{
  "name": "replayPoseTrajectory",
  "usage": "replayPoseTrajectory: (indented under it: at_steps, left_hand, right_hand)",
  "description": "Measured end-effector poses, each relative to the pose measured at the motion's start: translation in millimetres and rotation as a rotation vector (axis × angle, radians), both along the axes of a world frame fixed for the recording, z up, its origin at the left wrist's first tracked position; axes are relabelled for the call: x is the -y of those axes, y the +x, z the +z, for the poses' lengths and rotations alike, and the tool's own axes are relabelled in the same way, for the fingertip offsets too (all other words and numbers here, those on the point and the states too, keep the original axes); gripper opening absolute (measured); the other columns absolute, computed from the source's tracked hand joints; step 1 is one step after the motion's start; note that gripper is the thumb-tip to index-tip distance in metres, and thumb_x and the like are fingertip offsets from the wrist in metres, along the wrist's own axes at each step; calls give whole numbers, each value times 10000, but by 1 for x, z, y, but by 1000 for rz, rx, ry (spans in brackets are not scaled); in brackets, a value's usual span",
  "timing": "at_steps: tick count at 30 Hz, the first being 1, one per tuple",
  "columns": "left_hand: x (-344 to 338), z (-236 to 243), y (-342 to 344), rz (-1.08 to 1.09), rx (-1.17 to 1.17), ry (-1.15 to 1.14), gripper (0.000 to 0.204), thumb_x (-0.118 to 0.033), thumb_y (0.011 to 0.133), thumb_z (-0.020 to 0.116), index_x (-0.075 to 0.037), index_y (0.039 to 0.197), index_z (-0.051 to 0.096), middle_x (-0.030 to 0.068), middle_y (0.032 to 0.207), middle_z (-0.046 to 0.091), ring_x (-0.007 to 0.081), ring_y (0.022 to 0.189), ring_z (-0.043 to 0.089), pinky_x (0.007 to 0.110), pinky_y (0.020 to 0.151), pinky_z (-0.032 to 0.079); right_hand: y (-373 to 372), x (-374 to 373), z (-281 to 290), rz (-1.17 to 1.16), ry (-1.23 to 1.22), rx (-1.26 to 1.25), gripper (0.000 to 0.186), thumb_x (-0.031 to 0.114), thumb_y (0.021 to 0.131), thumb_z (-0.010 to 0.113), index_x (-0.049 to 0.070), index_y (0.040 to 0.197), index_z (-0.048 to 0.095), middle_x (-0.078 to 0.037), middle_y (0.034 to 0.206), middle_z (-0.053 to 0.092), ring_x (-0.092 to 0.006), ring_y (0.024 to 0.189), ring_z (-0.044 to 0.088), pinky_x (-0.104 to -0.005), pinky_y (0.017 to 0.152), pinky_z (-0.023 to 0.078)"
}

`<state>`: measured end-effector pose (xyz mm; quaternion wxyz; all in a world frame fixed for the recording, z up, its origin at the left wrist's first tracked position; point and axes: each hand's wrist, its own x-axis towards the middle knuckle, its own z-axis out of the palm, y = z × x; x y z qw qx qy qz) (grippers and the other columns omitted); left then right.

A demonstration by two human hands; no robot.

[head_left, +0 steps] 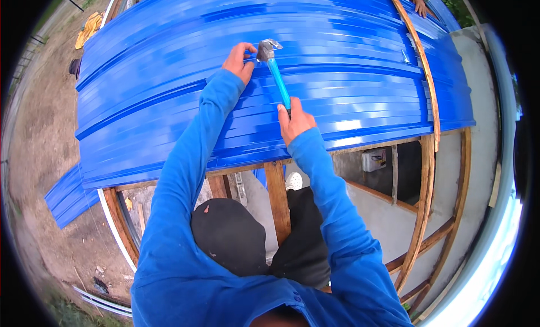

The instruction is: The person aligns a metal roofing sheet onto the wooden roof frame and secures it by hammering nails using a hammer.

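Note:
My right hand [295, 119] is closed on the handle of a claw hammer [278, 79] with a turquoise shaft and a metal head. The head is raised over a blue ribbed roofing sheet [140, 124]. Just left of the hammer head, my left hand [239, 62] is at the sheet with curled fingers; whatever they may pinch is too small to make out. My knees and legs, in dark trousers [228, 231], are below the sheet's near edge, among wooden roof beams [277, 197].
A long batten [427, 91] crosses the sheets at right. Another person's hand [421, 5] rests near the far right edge. The open frame shows floor and a white shoe [293, 181] below. A loose blue sheet [70, 195] and yellow cloth [88, 29] lie at left. A wall [478, 74] stands right.

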<state>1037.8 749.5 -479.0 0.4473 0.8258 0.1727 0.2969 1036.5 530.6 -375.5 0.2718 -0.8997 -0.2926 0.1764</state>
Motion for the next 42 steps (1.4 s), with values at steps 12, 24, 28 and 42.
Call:
replayPoseTrajectory:
  at_steps: [12, 24, 28, 42]
  left_hand:
    - [-6, -21, 8, 56, 199, -146, 348, 150, 746, 340, -11, 1046, 411, 181, 1097, 551, 281, 1023, 607, 329, 876, 521]
    - [-15, -19, 16, 51, 263, -142, 355, 177, 739, 319, -3, 1029, 416, 214, 1112, 553, 315, 1079, 587, 344, 917, 508]
    - [-16, -19, 13, 72, 167, -234, 336, 174, 739, 317, 5, 1014, 412, 197, 1070, 563, 314, 1097, 576, 339, 927, 506]
    - [-19, -20, 14, 67, 260, -136, 343, 185, 719, 321, 4, 988, 435, 193, 1060, 577, 319, 1113, 569, 355, 928, 508]
  right_hand:
    - [12, -3, -13, 48, -105, 59, 240, 219, 915, 563, 48, 1055, 467, -238, 690, 596, -447, 636, 591, -509, 550, 441]
    - [2, -11, 0, 57, -217, 126, 203, 222, 929, 554, 56, 1028, 492, -206, 704, 623, -410, 628, 612, -465, 554, 479]
    - [-3, -15, 55, 8, 226, 34, 203, 221, 920, 571, 58, 1014, 496, -204, 647, 597, -403, 601, 604, -453, 525, 461]
    - [-15, -18, 65, 12, 302, 65, 223, 264, 933, 543, 65, 982, 456, -209, 650, 594, -423, 611, 597, -501, 525, 431]
